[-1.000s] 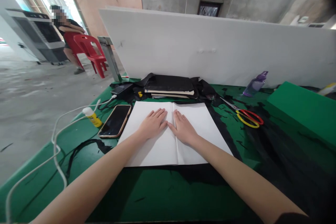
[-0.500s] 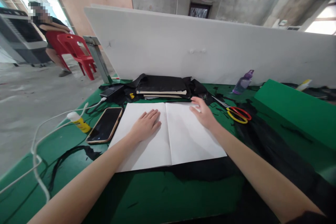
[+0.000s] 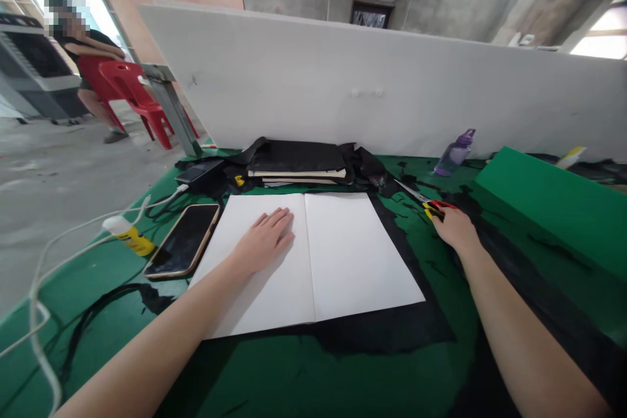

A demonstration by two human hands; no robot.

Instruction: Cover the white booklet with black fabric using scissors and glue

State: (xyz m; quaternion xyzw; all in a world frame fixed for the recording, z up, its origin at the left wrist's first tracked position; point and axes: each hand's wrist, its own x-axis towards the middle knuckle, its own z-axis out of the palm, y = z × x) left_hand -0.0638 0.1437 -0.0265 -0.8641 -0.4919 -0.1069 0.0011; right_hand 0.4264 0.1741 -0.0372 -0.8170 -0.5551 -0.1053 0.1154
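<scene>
White paper [image 3: 357, 255] with a centre fold lies open over a piece of black cloth [image 3: 386, 333] on the green table. My left hand [image 3: 264, 240] rests flat on its left half, fingers spread a little. To the right of the paper, my right hand [image 3: 455, 228] is closed on the red and yellow handles of the scissors [image 3: 414, 192], whose blades point away to the upper left.
At left are a phone [image 3: 183, 241], a yellow and white bottle [image 3: 130, 237] and white cables. Books under black cloth [image 3: 298, 157] lie behind the paper. A purple bottle [image 3: 454, 153] and green box [image 3: 553, 202] stand at right. A person [image 3: 85, 46] sits far left.
My right hand has moved right, off the paper, and has taken hold of the scissors' handles. My left hand stays flat on the paper. The view has shifted slightly.
</scene>
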